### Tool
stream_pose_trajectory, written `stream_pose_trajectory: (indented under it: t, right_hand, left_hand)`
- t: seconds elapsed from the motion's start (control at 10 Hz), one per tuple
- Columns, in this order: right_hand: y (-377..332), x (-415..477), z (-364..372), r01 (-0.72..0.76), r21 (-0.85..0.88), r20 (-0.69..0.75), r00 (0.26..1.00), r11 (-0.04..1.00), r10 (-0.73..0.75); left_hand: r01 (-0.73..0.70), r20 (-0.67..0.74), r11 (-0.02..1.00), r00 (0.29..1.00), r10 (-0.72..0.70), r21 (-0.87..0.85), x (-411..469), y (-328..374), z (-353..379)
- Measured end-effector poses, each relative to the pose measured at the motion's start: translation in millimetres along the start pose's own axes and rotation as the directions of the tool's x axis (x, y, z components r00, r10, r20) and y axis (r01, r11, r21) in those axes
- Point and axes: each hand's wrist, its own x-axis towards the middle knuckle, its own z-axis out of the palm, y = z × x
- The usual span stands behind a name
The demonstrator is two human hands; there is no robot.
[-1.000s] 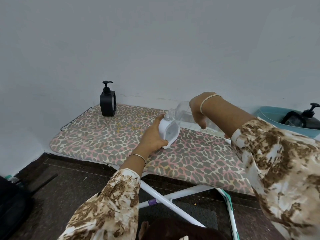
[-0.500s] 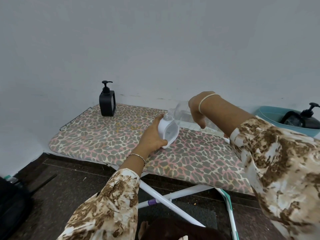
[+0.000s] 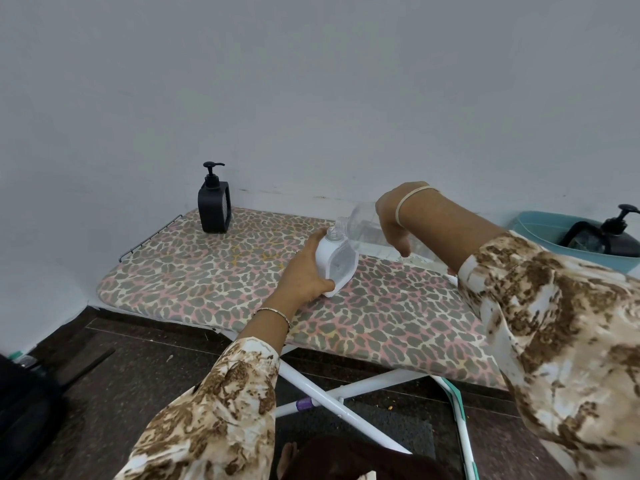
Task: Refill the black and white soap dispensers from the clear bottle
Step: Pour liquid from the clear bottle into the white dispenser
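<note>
The left hand (image 3: 304,273) grips the white dispenser (image 3: 337,266), which stands tilted mid-way along the ironing board (image 3: 207,271). The right hand (image 3: 391,220) is wrapped round the clear bottle (image 3: 363,232) from above, tipped over, its neck at the dispenser's open mouth. The black dispenser (image 3: 214,206) stands upright at the far left corner, well apart. Far right, a blue tub (image 3: 533,226) holds another black pump bottle (image 3: 621,237).

Bare ironing board (image 3: 214,271) between black dispenser (image 3: 214,209), far-left corner, and white dispenser (image 3: 336,266); teal basin (image 3: 530,225) flanks right.
</note>
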Motion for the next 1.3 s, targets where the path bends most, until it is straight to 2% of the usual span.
stream_pose_trajectory:
  t: [0.1,0.8,1.3]
  right_hand:
    - [3,6,2,-0.007,-0.057,-0.038,0.999,0.998,0.005]
    - [2,9,4,-0.013,-0.065,0.007,1.000,0.998,0.013]
    - [7,17,15,0.034,-0.007,0.033,0.999,0.999,-0.033]
  left_hand:
    - [0.001,-0.001,1.000,1.000,-0.001,0.002,0,0,0]
    - [0.013,-0.013,1.000,1.000,-0.013,0.004,0,1,1]
    - [0.017,-0.003,1.000,1.000,-0.017,0.011,0,2,0]
